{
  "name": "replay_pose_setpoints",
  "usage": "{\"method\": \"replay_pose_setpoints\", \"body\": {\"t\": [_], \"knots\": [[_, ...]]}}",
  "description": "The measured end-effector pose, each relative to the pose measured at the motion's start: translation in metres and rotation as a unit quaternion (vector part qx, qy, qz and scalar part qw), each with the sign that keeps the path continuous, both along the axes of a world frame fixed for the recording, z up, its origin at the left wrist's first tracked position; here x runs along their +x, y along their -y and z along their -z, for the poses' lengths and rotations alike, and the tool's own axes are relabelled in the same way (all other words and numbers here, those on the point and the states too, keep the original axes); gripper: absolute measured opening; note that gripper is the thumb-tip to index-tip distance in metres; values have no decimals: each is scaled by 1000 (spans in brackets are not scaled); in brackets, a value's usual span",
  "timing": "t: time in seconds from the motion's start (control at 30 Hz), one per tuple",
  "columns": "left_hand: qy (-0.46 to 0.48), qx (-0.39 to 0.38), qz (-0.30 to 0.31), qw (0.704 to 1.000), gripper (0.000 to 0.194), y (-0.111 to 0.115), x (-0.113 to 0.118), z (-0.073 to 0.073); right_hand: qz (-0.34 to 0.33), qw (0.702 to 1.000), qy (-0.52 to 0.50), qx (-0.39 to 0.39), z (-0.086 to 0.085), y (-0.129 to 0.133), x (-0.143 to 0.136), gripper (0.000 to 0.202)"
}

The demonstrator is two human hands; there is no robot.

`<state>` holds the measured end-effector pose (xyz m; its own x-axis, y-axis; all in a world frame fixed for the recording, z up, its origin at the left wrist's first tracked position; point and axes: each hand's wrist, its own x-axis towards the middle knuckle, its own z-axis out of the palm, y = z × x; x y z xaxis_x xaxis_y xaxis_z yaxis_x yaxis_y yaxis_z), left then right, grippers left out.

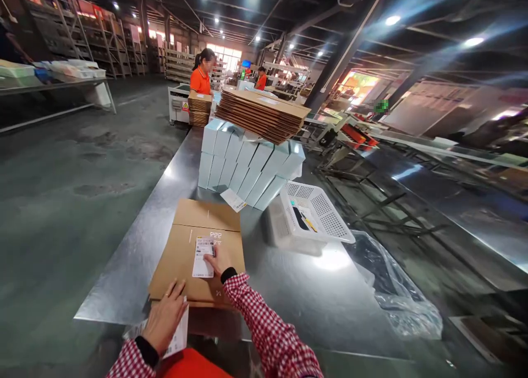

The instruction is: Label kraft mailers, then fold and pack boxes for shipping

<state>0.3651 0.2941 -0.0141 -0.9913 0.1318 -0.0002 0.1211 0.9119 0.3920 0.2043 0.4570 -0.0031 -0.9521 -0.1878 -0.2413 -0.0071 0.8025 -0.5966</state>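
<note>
A flattened brown cardboard box (177,257) lies at the near end of the metal table, apparently with more flat board beneath it. On its printed face is a white shipping label (203,267). My right hand (221,258) has its fingers bent at the label's right edge, with the thumb on the paper. At the box's near left edge, my left hand (164,316) rests its fingertips on the cardboard. White label sheets (180,334) are held under its palm, partly hidden by the hand.
Pale blue boxes (247,163) stand stacked on the metal table (136,246), topped by flat cartons (259,114). A loose label (233,200) lies before them. To the right are a white basket (330,215) and clear plastic (408,301). A co-worker (201,78) stands beyond.
</note>
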Motion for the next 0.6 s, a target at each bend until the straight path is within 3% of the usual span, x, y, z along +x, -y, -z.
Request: {"method": "replay_pose_setpoints", "body": {"t": [0.1, 0.23, 0.33, 0.43, 0.5, 0.53, 0.6], "knots": [[33, 29, -26, 999, 31, -3, 2, -2, -17, 998, -3, 53, -9, 0, 3, 30], [54, 53, -40, 996, 34, -5, 2, -5, -12, 991, -12, 134, -27, -15, 1, 59], [51, 63, -47, 996, 34, -4, 3, 0, -8, 979, -91, 185, -29, -14, 7, 69], [58, 79, -55, 994, 36, -4, 7, 9, -171, 960, -173, 136, -16, 4, 18, 62], [67, 91, -82, 990, 40, -5, 8, 14, -252, 947, -167, 109, -6, 9, 19, 58], [68, 98, -95, 988, 42, -4, 8, 14, -242, 951, -155, 114, -3, 4, 16, 57], [58, 116, -91, 987, 43, 0, 5, 14, -123, 974, -125, 140, 2, -18, 7, 57]]}}
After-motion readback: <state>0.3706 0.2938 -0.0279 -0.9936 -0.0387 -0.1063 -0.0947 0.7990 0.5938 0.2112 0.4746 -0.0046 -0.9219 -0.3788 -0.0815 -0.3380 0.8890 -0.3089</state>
